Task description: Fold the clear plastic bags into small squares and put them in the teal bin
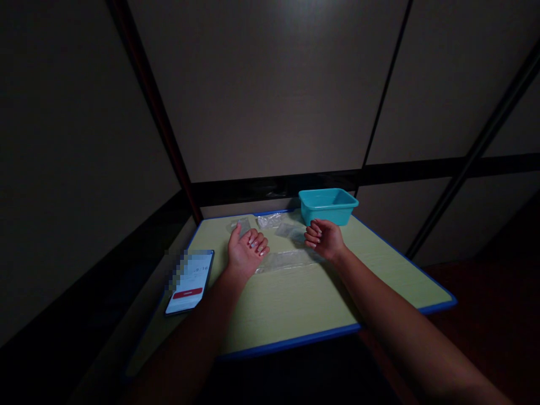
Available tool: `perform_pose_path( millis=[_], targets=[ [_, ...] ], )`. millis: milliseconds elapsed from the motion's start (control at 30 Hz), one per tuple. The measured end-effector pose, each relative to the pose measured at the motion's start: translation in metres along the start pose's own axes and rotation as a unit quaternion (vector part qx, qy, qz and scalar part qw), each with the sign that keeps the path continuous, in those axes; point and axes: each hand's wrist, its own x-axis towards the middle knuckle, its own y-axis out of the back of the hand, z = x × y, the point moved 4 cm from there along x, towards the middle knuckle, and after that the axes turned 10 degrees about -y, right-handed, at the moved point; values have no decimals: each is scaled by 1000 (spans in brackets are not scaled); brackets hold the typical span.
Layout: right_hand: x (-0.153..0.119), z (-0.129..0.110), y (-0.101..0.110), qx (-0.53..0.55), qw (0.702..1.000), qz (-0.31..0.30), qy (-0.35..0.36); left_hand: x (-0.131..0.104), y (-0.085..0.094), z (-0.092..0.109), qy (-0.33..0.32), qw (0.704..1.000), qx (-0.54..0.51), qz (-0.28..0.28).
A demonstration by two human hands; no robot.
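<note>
Left hand [248, 250], fingers apart; right hand [324, 238] curled, grip unclear; phone [196, 281] digits end "16".

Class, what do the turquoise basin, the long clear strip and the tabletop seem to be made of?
Tabletop: perhaps laminated board with a matt finish, given its faint streaky grain; its core is hidden.
Turquoise basin: probably smooth moulded plastic, judging by its even colour and rounded corners.
Clear strip: likely thin, glossy plastic film, since the tabletop shows through.
</note>
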Motion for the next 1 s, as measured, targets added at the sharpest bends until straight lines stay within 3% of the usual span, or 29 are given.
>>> perform_pose_path(
  millis=[300,600,1000],
  targets=[
    [-1,0,-3,-5,1000,8,-3,0,-2,-2,-2,999,32,-31],
    [0,1,-2,-9,1000,8,-7,0,0,-3,13,1000,14,4],
    [1,2,-2,-15,1000,6,-11,2,4,4,-30,999,6,-16]
  ],
)
